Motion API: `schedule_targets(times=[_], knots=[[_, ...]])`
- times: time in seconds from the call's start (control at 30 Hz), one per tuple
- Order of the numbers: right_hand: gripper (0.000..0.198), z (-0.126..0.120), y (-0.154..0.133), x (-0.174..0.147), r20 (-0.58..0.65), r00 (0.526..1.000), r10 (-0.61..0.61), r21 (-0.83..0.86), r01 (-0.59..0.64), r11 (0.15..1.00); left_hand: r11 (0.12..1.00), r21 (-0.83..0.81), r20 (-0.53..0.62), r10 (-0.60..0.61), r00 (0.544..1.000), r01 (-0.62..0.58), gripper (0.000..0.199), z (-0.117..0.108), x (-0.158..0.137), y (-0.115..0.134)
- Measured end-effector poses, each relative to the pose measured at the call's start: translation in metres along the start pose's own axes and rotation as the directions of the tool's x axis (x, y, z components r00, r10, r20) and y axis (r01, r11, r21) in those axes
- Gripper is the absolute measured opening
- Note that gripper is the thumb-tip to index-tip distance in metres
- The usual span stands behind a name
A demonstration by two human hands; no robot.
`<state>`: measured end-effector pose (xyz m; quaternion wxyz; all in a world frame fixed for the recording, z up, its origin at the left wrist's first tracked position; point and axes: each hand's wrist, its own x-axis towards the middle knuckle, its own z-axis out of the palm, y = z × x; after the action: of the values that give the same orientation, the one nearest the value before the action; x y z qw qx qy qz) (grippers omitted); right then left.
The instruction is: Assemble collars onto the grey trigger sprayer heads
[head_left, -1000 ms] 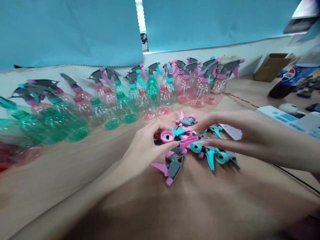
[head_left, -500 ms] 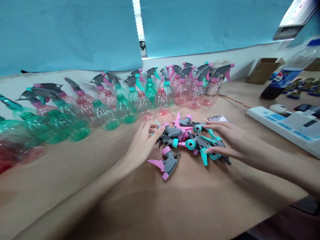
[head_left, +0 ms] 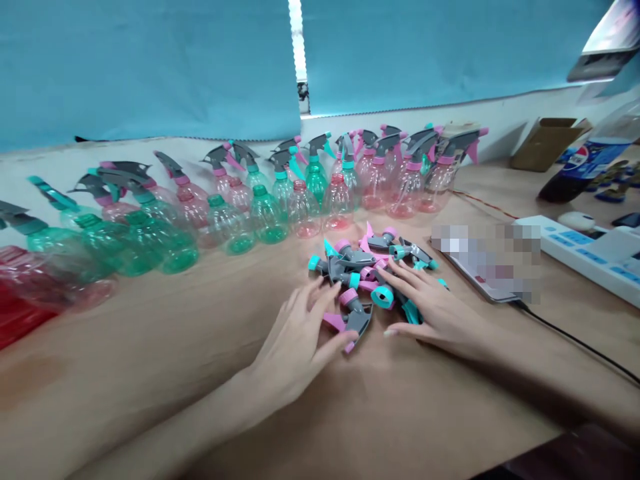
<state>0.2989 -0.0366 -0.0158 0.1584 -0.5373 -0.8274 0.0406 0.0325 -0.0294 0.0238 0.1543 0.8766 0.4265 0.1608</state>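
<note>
My left hand (head_left: 295,337), fingers parted, is beside a pink-and-grey spray head (head_left: 359,321) mid-frame; my right hand (head_left: 434,303) spreads loosely over the pile (head_left: 357,259). I judge it light, stiff, slightly slick, best pinched across its grey body.

Tan table (head_left: 165,347) fills lower frame. On it: loose pile of spray heads (head_left: 361,257), ctr; pink & green btls (head_left: 270,217), some w/ heads on, from L edge to upper ctr; phone (head_left: 467,267) w/ cable (head_left: 570,330), R of ctr; white device (head_left: 583,252), R edge; box (head_left: 543,148) & cola btl (head_left: 587,161), upper R.
</note>
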Motion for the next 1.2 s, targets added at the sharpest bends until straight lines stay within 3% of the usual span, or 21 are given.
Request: schedule_targets(times=[0.17,0.27,0.33,0.47,0.7,0.9,1.2], knots=[[0.064,-0.007,-0.007,0.014,-0.085,0.996,0.040,0.017,-0.039,0.999,0.987,0.010,-0.087,-0.162,0.983,0.163,0.074,-0.002,0.031,-0.015],[0.062,-0.014,0.008,0.036,-0.142,0.987,0.071,0.026,-0.068,0.997,0.989,0.076,-0.097,-0.120,0.988,0.128,0.071,0.000,0.057,-0.020],[0.060,-0.015,0.021,0.051,-0.132,0.989,0.068,0.037,-0.063,0.997,0.988,0.127,-0.044,-0.088,0.995,0.093,0.074,0.005,0.067,-0.018],[0.068,-0.012,0.035,0.066,-0.090,0.994,0.061,0.042,-0.057,0.997,0.971,0.229,0.035,0.053,0.998,-0.060,0.076,0.015,0.066,-0.007],[0.067,-0.014,0.021,0.057,0.007,0.999,-0.047,0.045,0.047,0.998,0.950,0.271,0.083,0.141,0.987,-0.158,0.072,0.020,0.066,-0.013],[0.070,-0.014,0.023,0.053,-0.007,1.000,-0.009,0.024,0.010,1.000,0.960,0.259,0.056,0.096,0.994,-0.107,0.068,0.019,0.088,-0.024],[0.065,-0.019,0.018,0.044,-0.041,0.999,0.013,0.002,-0.013,1.000,0.977,0.203,0.040,0.064,0.997,-0.071,0.065,0.008,0.091,-0.040]])
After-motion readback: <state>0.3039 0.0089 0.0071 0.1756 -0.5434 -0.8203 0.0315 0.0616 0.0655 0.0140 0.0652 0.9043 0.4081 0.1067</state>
